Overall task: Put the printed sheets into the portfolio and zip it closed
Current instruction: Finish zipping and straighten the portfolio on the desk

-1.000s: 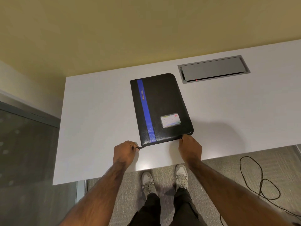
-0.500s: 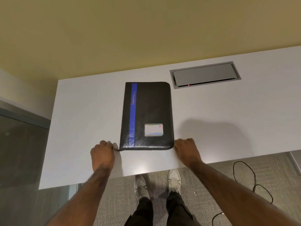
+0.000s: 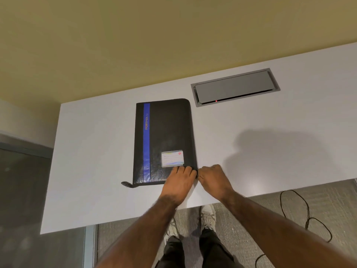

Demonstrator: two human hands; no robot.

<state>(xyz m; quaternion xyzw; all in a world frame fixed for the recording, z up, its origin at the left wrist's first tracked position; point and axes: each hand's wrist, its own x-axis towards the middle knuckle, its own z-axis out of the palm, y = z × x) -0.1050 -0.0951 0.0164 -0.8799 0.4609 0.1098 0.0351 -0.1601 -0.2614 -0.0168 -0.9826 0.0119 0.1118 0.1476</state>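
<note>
White desk [image 3: 96,151] surface is seen against an olive-yellow wall, with a grey recessed cable hatch [image 3: 234,87] set near the far edge. The black portfolio [image 3: 170,132] is laid flat and closed, nearer the desk's near edge than the far one, its spine with the blue stripe [image 3: 146,142] toward the left edge. This flat placement is judged to keep the zip track steady while it is worked.

The left hand [image 3: 178,182] is spread on the cover at the near right corner, fingers extended and pressing down; nothing is gripped by it. It is judged to serve as an anchor so the case does not slide. The right hand [image 3: 214,177] is held just beside that same corner, curled, with thumb and forefinger pinched together at the portfolio's edge. A zip slider is probably held there, but it cannot be made out.

A loose black pull tab [image 3: 127,184] lies on the desk at the portfolio's near left corner.

The printed sheets are not visible; whether they are inside cannot be determined. The zip track along the right and far edges cannot be resolved, so the extent of closure is unknown. The label [image 3: 172,158] text is illegible. Below the near edge, shoes [image 3: 207,215] and a floor cable [image 3: 301,213] are partly cut off.
</note>
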